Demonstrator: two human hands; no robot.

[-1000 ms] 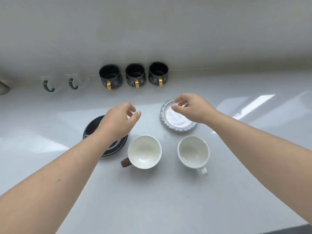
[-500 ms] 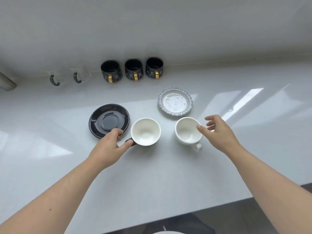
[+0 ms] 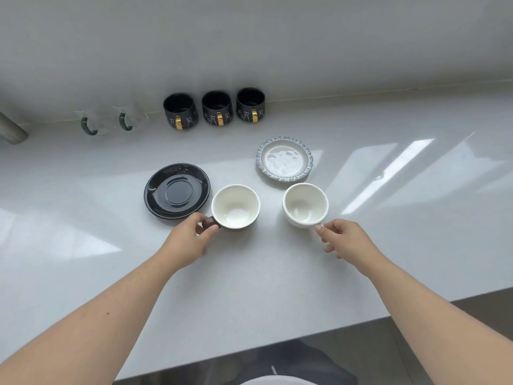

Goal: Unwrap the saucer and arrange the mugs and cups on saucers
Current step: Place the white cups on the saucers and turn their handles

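Writing shows nowhere; three black mugs with gold handles (image 3: 216, 109) by the wall carry only white cat drawings. On the white countertop (image 3: 249, 287), a glossy black saucer (image 3: 176, 190) and a blue-rimmed white saucer (image 3: 284, 160) lie bare. The left hand (image 3: 188, 240) pinches the brown handle of a brown-sided, white-lined cup (image 3: 236, 206) just beside the black saucer. The right hand (image 3: 344, 239) pinches the handle of a white ceramic cup (image 3: 305, 204).

Both hands have come back from the saucers: the left hand (image 3: 186, 240) now pinches the brown cup's handle (image 3: 208, 222), the right hand (image 3: 344, 238) the white cup's handle (image 3: 319, 225).
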